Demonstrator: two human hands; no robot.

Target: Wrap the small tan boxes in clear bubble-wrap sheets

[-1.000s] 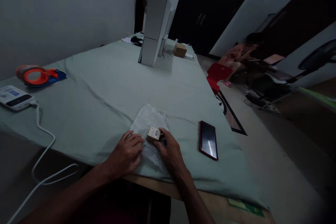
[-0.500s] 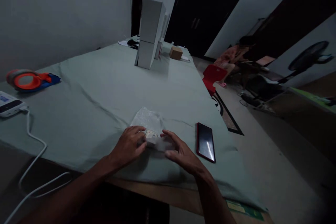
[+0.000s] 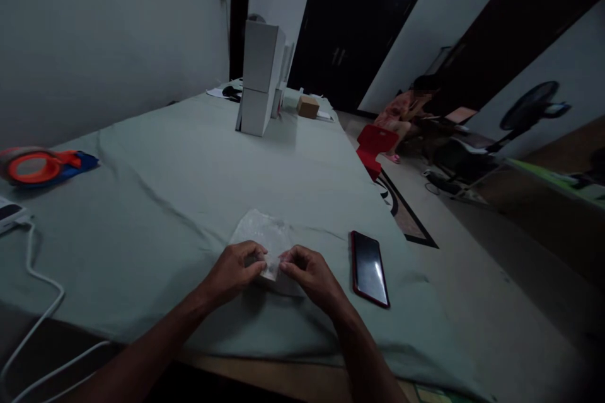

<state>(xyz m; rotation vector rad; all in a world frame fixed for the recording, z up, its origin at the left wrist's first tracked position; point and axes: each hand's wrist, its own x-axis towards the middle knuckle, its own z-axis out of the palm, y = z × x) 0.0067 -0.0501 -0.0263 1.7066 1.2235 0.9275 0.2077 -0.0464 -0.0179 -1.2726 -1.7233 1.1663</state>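
Note:
A small pale box (image 3: 271, 267) with faint print sits between my hands near the table's front. My left hand (image 3: 241, 266) pinches its left side with thumb and fingers. On the right side, the thumb and fingertips of my right hand (image 3: 304, 267) are pinched together at the box's edge. Clear, crinkled plastic wrap (image 3: 259, 230) lies flat on the cloth behind the box, and some of it shows beneath my right hand.
A phone (image 3: 369, 269) lies to the right. An orange tape dispenser (image 3: 35, 167) and a white device with a cable (image 3: 9, 214) are at the left. Tall white boxes (image 3: 259, 79) and a brown box (image 3: 308, 107) stand farther back. A person sits beyond a red chair (image 3: 373, 145).
My hands have come closer together, and my right fingers have closed at the box's edge. The box appears tilted differently. The camera view has shifted slightly.

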